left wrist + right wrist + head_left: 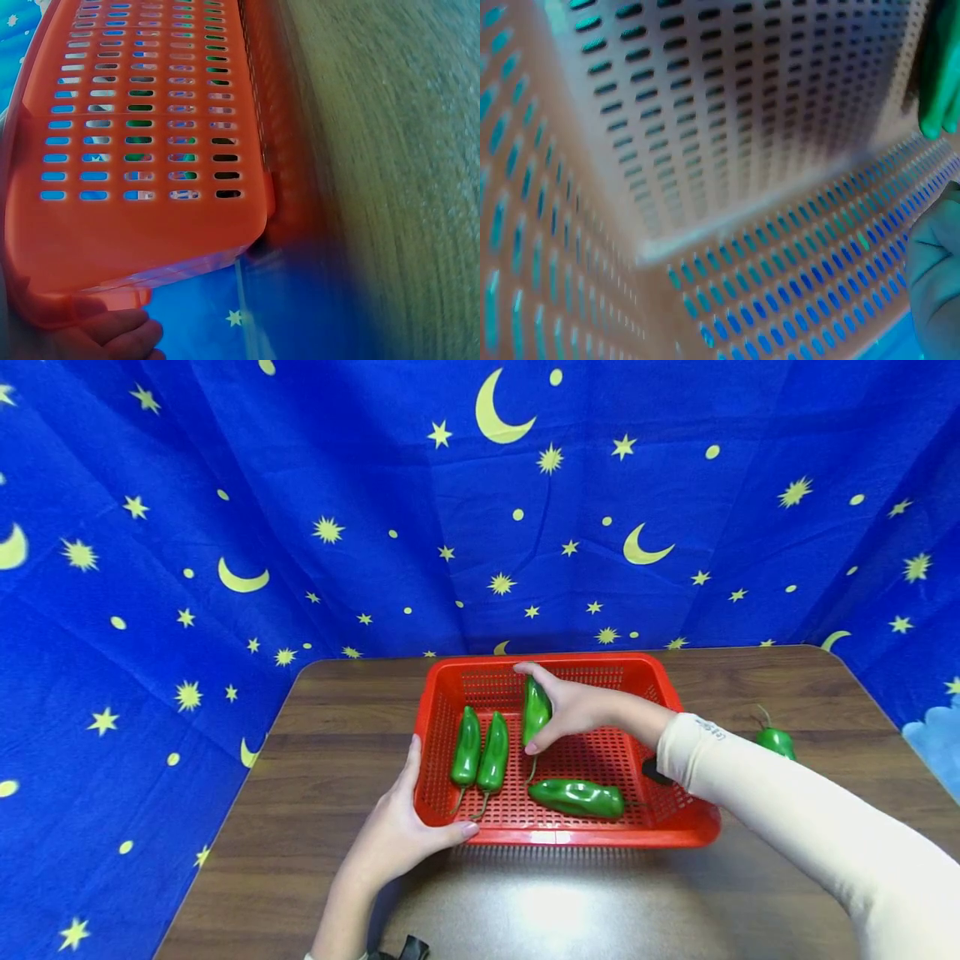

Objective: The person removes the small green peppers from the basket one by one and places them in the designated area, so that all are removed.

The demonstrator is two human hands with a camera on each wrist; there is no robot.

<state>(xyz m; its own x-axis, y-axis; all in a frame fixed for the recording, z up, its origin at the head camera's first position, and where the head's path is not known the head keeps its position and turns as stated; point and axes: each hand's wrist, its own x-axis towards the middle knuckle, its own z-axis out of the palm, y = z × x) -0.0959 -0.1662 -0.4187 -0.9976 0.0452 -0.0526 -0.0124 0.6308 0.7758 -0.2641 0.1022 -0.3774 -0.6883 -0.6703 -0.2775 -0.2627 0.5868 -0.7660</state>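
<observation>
A red perforated plastic basket [555,837] sits on the table. Inside, my right hand [573,706] grips a long green chili pepper [536,710] between thumb and fingers near the back wall. Two more green peppers [467,747] lie side by side, stems toward me, at the basket's left. Another pepper [577,798] lies crosswise near the front wall. My left hand [397,827] holds the front left corner of the basket, thumb over the front rim and fingers along the left side. In the right wrist view, part of my hand [937,262] and green pepper [936,82] show at the right edge.
A rounder green pepper [776,742] with a stem lies on the wooden table [345,718] right of the basket, partly covered by my right sleeve [787,827]. A blue curtain [420,510] with moons and stars hangs behind and beside the table.
</observation>
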